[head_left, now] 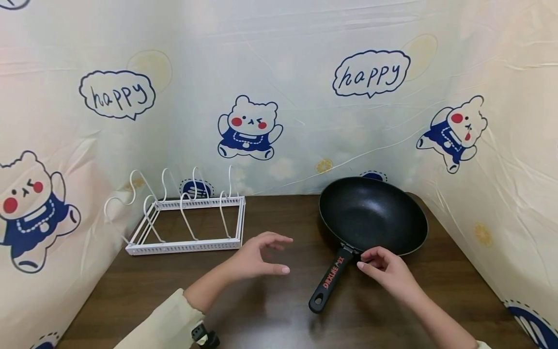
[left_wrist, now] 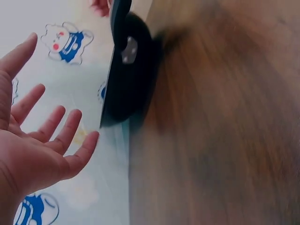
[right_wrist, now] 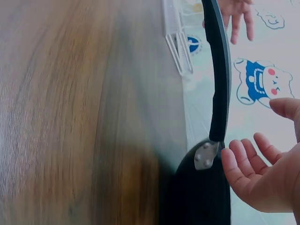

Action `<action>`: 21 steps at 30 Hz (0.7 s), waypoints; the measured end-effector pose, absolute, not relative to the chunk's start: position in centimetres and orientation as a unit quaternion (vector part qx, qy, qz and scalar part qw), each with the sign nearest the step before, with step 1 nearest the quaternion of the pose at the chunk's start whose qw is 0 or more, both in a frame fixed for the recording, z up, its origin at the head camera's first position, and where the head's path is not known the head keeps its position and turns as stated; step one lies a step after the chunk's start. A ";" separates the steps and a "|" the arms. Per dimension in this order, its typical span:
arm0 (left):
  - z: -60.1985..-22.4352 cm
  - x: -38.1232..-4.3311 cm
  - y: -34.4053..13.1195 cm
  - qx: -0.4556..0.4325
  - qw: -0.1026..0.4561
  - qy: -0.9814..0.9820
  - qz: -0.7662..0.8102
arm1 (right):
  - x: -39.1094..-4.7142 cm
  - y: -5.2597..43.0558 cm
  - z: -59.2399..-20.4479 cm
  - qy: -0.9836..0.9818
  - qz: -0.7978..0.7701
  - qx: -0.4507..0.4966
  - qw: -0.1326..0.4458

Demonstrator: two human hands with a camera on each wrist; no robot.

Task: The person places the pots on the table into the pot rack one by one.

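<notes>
A black frying pan (head_left: pixel 372 213) lies at the right of the table, its long handle (head_left: pixel 332 278) with red lettering slanting toward the near side. Just right of where the handle meets the bowl, my right hand (head_left: pixel 390 272) hovers with loosely bent fingers. In the right wrist view its fingertips (right_wrist: pixel 229 157) come right by the pan's riveted bracket (right_wrist: pixel 205 156), with nothing held. My left hand (head_left: pixel 257 257) is raised between the pan and a white rack, fingers spread and thumb apart. The left wrist view shows that palm (left_wrist: pixel 33 159) bare.
The white rack (head_left: pixel 185 247), with several curved wire dividers, stands on the back left of the brown wooden table (head_left: pixel 279 320). A pale printed cloth (head_left: pixel 296 68) with bears and "happy" lettering hangs behind and along both sides.
</notes>
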State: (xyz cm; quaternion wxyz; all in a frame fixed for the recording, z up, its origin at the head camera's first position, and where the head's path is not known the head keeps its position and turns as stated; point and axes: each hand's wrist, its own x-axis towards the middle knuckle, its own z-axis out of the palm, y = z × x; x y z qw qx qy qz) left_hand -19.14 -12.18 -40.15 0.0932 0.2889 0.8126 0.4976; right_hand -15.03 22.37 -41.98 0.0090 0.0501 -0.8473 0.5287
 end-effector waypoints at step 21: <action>-43.8 -16.9 -6.2 0.146 0.349 0.617 0.690 | -15.6 20.9 -44.1 -0.679 0.710 -0.019 -0.186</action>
